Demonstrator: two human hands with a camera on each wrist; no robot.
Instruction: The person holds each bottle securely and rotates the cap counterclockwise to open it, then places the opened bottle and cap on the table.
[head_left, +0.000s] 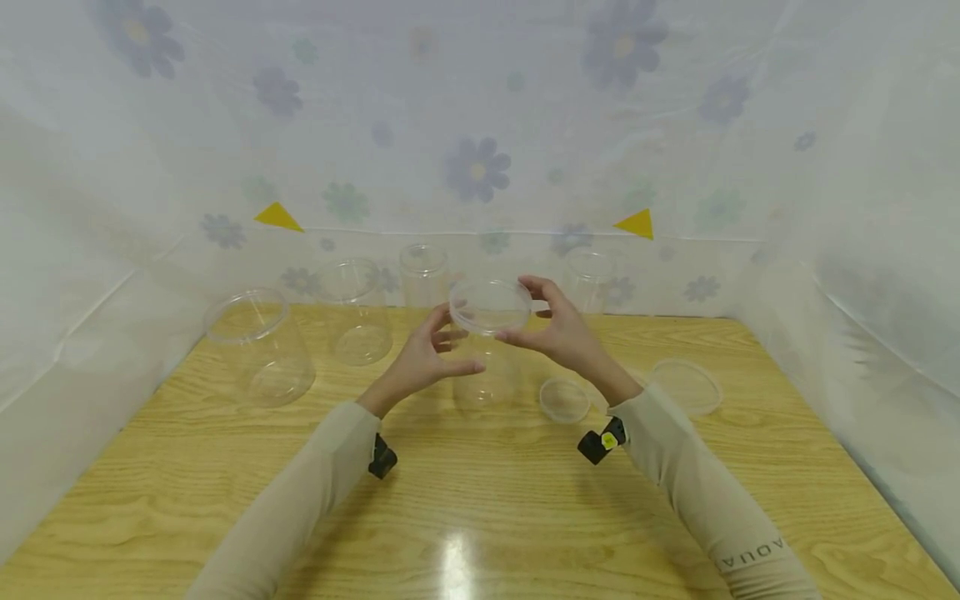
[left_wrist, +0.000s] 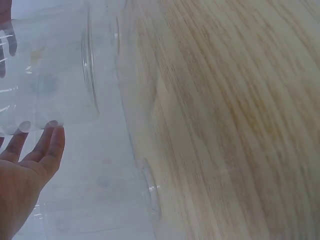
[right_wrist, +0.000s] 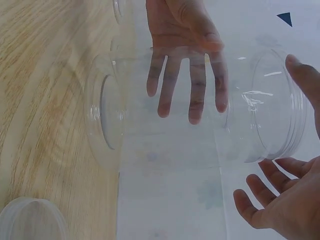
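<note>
We see a clear jar [head_left: 486, 350] standing upright near the middle of the wooden table [head_left: 480, 517], with a clear lid [head_left: 490, 305] on its mouth. Our left hand [head_left: 433, 348], at nine o'clock of the jar, has its fingers spread and relaxed, fingertips just touching the wall, apparently to steady it. Our right hand [head_left: 558, 329], at three o'clock, curls thumb and fingers round the lid's rim, apparently seating it. A small loose lid [head_left: 564, 400] lies at four o'clock, a larger lid [head_left: 684, 386] further right. Four more open jars [head_left: 258, 346] stand from nine to one o'clock. A flowered plastic sheet [head_left: 480, 167] walls the table on three sides.
</note>
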